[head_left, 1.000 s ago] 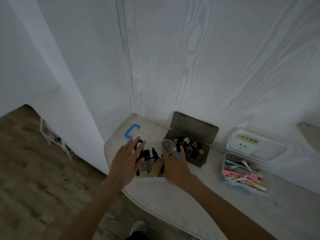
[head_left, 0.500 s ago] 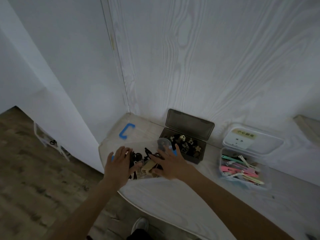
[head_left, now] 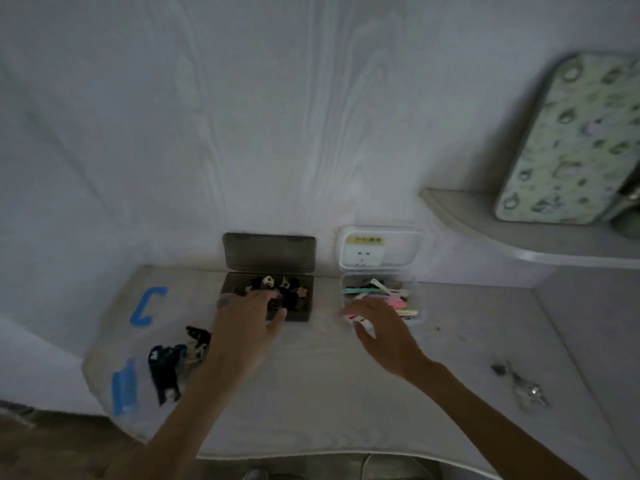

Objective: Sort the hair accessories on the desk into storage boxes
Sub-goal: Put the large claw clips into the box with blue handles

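Both hands have left the loose pile at the left end of the desk (head_left: 311,393) and now reach toward the two boxes at the back; the view has also swung right. I judge that a batch is being delivered, while part of the pile remains to be sorted.

Using the dark box (head_left: 268,299) as landmark: nearest the viewer and left of it, the remaining clips (head_left: 166,368) lie heaped on the desk, dark glossy claw shapes with one or two pale ones, beside a flat blue comb-like piece (head_left: 124,391) and a blue C-shaped piece (head_left: 147,306) further back. The desk top looks pale, matte and softly rounded at its front edge.

The left hand (head_left: 247,315) hangs over the dark box's front left corner, fingers loosely extended above the contents; whether it holds a clip I cannot tell, since blur hides the fingertips. The box is smoky translucent plastic, rectangular, its hinged lid standing up against the wall, and it holds small dark and cream claw clips.

Right of it, well apart, the right hand (head_left: 379,329) spreads relaxed, empty fingers at the front edge of the clear box (head_left: 415,306), which holds thin flat pastel snap clips. Far right on the desk lies a small metallic item (head_left: 519,384), too blurred to name.
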Demonstrator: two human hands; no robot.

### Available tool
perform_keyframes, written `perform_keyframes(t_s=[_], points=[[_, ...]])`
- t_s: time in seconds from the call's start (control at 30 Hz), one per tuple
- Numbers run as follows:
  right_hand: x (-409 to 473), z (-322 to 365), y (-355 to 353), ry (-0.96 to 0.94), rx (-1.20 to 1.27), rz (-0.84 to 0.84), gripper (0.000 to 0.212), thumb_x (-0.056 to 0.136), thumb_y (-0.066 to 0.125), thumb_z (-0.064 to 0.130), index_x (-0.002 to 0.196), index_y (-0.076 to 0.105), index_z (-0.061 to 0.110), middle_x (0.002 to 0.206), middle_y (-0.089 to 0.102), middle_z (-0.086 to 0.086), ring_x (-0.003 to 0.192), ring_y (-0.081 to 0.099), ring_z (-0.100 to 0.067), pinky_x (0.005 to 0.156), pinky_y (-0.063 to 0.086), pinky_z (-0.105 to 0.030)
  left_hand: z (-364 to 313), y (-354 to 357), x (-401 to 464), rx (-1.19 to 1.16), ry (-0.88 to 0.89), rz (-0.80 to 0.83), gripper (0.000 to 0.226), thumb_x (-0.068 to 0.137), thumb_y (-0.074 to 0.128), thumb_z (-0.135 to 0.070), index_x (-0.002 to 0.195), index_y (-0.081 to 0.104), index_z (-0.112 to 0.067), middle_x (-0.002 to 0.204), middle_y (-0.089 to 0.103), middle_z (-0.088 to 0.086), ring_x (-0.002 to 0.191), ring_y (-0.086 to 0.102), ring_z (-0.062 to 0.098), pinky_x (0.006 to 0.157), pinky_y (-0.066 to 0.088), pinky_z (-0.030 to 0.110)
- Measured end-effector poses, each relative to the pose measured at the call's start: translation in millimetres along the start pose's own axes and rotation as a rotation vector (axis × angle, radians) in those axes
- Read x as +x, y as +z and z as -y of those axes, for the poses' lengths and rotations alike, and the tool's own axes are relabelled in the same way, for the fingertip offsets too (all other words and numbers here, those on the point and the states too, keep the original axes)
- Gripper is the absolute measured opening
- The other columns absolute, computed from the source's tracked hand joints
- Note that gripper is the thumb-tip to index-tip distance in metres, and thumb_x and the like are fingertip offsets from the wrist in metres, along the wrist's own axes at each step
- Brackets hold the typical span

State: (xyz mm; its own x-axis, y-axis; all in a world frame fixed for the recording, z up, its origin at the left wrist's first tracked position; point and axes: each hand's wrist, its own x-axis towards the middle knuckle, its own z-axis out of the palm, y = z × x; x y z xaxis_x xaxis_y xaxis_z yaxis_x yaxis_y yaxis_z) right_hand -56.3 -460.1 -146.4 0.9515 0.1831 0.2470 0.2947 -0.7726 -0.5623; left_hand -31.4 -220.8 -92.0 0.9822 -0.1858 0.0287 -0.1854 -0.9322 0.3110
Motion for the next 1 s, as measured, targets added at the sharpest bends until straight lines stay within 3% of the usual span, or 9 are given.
perform_keyframes(t_s=[0.1,0.2,0.3,0.37,0.5,0.67,0.73,0.83,1.0], points=[[-54.1,-54.4,-42.6,0.235,-0.117,-0.194,0.025,0.084,0.054,0.007,0.100,0.066,0.022,0.104,0.066,0.002,0.100,0.049,-0.005,0.092,0.035,-0.015,-78.4,38.8,9.6,-0.111,0.264,0.150,0.065,0.080,0.016,-0.057,0.126,0.051,-0.027,0.122,0.059,-0.006,0.111,0.056,0.014,0.091,0.046,0.029],[-103.4,-96.5,-72.2,0.520,-0.214,-0.289,0.027,0.085,0.056,0.006,0.103,0.064,0.025,0.108,0.065,0.004,0.104,0.052,-0.011,0.092,0.039,-0.019,-137.6,91.0,9.6,-0.234,0.402,0.451,0.035,0.093,0.044,-0.041,0.125,0.052,-0.028,0.125,0.058,-0.011,0.108,0.057,0.009,0.086,0.042,0.020],[-144.9,-134.1,-87.0,0.940,-0.259,-0.140,0.042,0.088,0.055,0.017,0.129,0.048,0.021,0.132,0.048,-0.007,0.124,0.043,-0.027,0.098,0.042,-0.038,-175.3,141.6,10.6,-0.285,0.348,0.862,0.042,0.094,0.050,-0.033,0.134,0.044,-0.021,0.140,0.048,-0.001,0.122,0.051,0.016,0.101,0.039,0.027],[-163.5,-151.6,-85.6,1.116,-0.236,0.034,0.060,0.088,0.054,0.026,0.141,0.029,0.019,0.141,0.036,-0.012,0.132,0.032,-0.031,0.104,0.034,-0.039,-186.0,161.5,11.2,-0.251,0.265,0.964,0.049,0.093,0.051,-0.030,0.139,0.038,-0.016,0.145,0.040,0.005,0.130,0.043,0.021,0.105,0.035,0.029],[-168.3,-152.6,-81.4,1.045,-0.291,0.152,0.046,0.089,0.051,0.028,0.132,0.040,0.018,0.129,0.048,-0.010,0.120,0.046,-0.029,0.099,0.033,-0.031,-193.6,173.8,11.8,-0.224,0.190,0.916,0.043,0.095,0.047,-0.023,0.136,0.042,-0.012,0.144,0.042,0.006,0.130,0.042,0.021,0.103,0.034,0.025],[-137.9,-107.8,-79.5,0.875,0.049,0.389,0.034,0.087,0.060,0.020,0.120,0.059,0.014,0.123,0.058,-0.003,0.116,0.053,-0.016,0.096,0.036,-0.020,-194.9,166.9,6.8,-0.332,0.150,0.923,0.040,0.093,0.052,-0.023,0.131,0.046,-0.014,0.135,0.050,0.007,0.125,0.048,0.022,0.096,0.041,0.026],[-129.0,-92.3,-74.0,0.885,0.266,0.368,0.031,0.084,0.063,0.016,0.113,0.062,0.007,0.109,0.064,-0.004,0.093,0.060,-0.008,0.090,0.045,-0.024,-198.0,159.9,1.0,-0.407,0.128,0.973,0.026,0.097,0.044,-0.029,0.118,0.052,-0.017,0.119,0.056,0.007,0.111,0.056,0.023,0.082,0.044,0.027],[-114.0,-75.9,-68.8,0.965,0.519,0.266,0.027,0.085,0.063,0.009,0.110,0.060,0.002,0.087,0.063,-0.006,0.068,0.058,-0.006,0.058,0.048,-0.013,-204.5,151.8,-6.9,-0.554,-0.096,1.058,0.036,0.098,0.036,-0.041,0.119,0.050,-0.015,0.105,0.056,0.005,0.089,0.058,0.019,0.073,0.046,0.028],[-99.9,-70.0,-70.1,1.026,0.896,0.168,0.023,0.088,0.059,0.007,0.110,0.058,0.013,0.089,0.067,-0.010,0.070,0.066,-0.013,0.063,0.054,-0.017,-188.9,141.3,-1.0,-0.771,-0.302,0.921,0.024,0.096,0.043,-0.038,0.099,0.054,-0.017,0.077,0.061,-0.003,0.064,0.060,0.008,0.059,0.047,0.022]])
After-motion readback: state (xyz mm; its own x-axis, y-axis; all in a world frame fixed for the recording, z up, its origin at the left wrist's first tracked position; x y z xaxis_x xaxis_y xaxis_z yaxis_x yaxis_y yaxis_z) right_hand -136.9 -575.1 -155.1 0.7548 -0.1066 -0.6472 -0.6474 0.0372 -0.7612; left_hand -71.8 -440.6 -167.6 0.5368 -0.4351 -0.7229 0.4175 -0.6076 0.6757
